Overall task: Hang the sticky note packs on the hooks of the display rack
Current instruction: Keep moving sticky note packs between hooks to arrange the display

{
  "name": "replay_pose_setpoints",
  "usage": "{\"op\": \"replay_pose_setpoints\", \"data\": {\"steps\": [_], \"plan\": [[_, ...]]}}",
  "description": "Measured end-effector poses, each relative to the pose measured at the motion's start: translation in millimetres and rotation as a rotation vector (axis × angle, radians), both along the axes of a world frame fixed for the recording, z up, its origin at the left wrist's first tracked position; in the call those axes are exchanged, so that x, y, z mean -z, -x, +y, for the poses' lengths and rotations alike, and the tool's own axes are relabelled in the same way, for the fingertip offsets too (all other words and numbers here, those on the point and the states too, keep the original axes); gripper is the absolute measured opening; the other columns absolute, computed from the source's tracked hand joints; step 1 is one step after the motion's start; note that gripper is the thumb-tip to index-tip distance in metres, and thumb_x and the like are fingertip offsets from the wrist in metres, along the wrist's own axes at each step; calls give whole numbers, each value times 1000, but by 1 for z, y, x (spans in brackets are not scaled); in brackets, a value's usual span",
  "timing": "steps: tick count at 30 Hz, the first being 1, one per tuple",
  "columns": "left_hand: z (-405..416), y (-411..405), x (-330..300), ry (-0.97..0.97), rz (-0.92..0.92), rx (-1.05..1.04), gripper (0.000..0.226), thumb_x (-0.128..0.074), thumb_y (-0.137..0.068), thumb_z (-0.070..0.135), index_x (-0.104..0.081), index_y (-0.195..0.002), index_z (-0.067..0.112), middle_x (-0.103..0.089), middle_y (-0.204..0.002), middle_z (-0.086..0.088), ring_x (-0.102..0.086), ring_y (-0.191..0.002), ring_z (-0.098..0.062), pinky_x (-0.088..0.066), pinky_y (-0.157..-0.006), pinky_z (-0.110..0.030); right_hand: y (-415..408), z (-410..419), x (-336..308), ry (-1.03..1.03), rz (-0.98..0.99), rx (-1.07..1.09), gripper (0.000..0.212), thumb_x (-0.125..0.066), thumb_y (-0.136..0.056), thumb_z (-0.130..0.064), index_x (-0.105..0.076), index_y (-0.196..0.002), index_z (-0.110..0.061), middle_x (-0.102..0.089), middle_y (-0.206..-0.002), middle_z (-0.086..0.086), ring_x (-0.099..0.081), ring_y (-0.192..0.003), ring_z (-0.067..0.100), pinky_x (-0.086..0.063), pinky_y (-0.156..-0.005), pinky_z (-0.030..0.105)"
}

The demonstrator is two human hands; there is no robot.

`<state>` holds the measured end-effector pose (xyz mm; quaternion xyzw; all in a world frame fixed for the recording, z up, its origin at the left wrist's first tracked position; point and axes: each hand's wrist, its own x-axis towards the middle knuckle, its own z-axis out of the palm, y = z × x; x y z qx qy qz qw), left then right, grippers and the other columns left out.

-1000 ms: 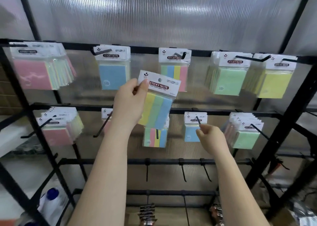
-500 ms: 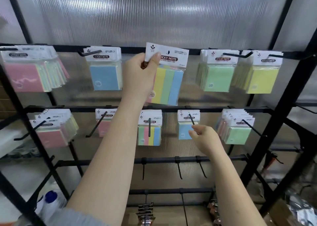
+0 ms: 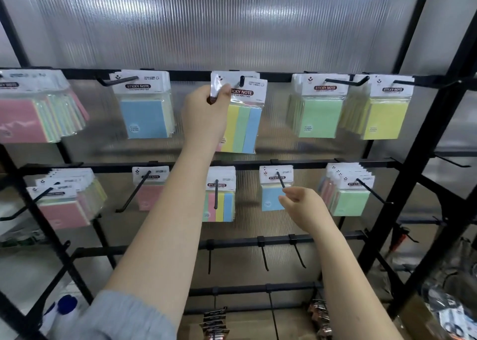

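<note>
My left hand (image 3: 206, 115) grips the header card of a striped sticky note pack (image 3: 242, 125) with yellow, green and blue strips. The pack's hole sits over the tip of the top-row middle hook (image 3: 241, 81), in front of another pack hung there. My right hand (image 3: 307, 208) is lower, its fingers pinched at the tip of the second-row hook (image 3: 280, 180) that carries a blue pack (image 3: 271, 197). Nothing is in that hand.
The black display rack (image 3: 423, 143) holds more packs: pink stack (image 3: 38, 112), blue pack (image 3: 147, 112), green stack (image 3: 317, 112) and yellow stack (image 3: 384, 115) on top; pink, striped and green ones below. Bare hooks (image 3: 263, 257) hang on the third bar. Boxes sit below.
My left hand raised the striped pack from the second-row height up to the top middle hook and slid its hole onto the tip. My right hand stayed at the lower hook.
</note>
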<state>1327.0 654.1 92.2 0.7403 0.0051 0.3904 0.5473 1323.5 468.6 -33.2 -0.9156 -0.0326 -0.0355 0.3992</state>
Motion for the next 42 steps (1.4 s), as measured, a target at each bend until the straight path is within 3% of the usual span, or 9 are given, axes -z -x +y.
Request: {"op": "replay_pose_setpoints", "data": {"steps": [5, 13, 18, 22, 27, 30, 34, 37, 42], "plan": [[-2, -16, -6, -71, 51, -112, 47, -53, -95, 31, -29, -56, 19, -30, -53, 5, -26, -47, -7, -24, -40, -18, -7, -3, 0, -8, 0, -3, 41, -52, -94, -25, -54, -133, -13, -57, -133, 2, -54, -119, 16, -40, -99, 29], [-4, -31, -1, 16, 33, -151, 28, -61, -91, 28, -48, -79, 7, -41, -63, 5, -36, -47, -4, -34, -36, -9, -14, -7, -4, -33, -4, -8, 42, -51, -95, -24, -51, -135, -10, -56, -135, 4, -54, -121, 18, -40, -100, 29], [0, -38, 0, -41, 94, -201, 42, -61, -90, 33, -34, -63, 16, -39, -61, 4, -38, -51, -4, -32, -37, -8, -19, -9, -3, -30, -4, -8, 42, -51, -94, -24, -52, -134, -11, -57, -134, 5, -54, -120, 18, -41, -98, 30], [1, -33, 3, -78, 102, -247, 32, -58, -92, 35, -47, -72, 12, -43, -63, 8, -42, -55, -5, -35, -47, -8, -24, -10, 0, -55, -8, 11, 42, -52, -94, -24, -52, -134, -10, -57, -133, 5, -55, -118, 18, -40, -86, 23], [11, -17, 19, -145, 152, -316, 27, -48, -96, 34, -55, -84, 10, -54, -73, 2, -48, -74, -19, -28, -62, -24, -35, -11, 5, -18, -16, 66, 44, -49, -95, -22, -48, -137, -8, -55, -135, 5, -63, -98, 21, -38, -66, 22], [19, 1, 37, -139, 226, -313, 32, -47, -96, 33, -62, -85, 7, -61, -79, -2, -52, -73, -20, -31, -61, -27, -42, -11, 10, -9, -1, 76, 46, -47, -96, -22, -44, -139, -7, -54, -136, 7, -58, -89, 18, -37, -66, 22], [28, 22, 72, -80, 355, -312, 29, -48, -94, 27, -65, -88, 4, -68, -84, -9, -60, -81, -27, -42, -67, -32, -54, -9, 19, -16, 11, 117, 38, -44, -95, -20, -53, -126, 0, -65, -103, 13, -53, -72, 20, -32, -51, 24], [30, 33, 96, -67, 470, -310, 28, -47, -93, 23, -66, -87, 3, -69, -86, -14, -62, -81, -31, -50, -71, -40, -65, -3, 24, -55, 72, 150, 19, -41, -96, -19, -51, -97, -3, -47, -66, 4, -41, -55, 17, -27, -45, 26], [33, 42, 115, -64, 550, -315, 27, -47, -94, 19, -67, -89, 1, -69, -87, -18, -62, -79, -29, -48, -72, -34, -77, 4, 23, -166, 161, 149, 24, -38, -99, -24, -46, -95, -1, -43, -61, 5, -41, -54, 18, -30, -48, 28]]}}
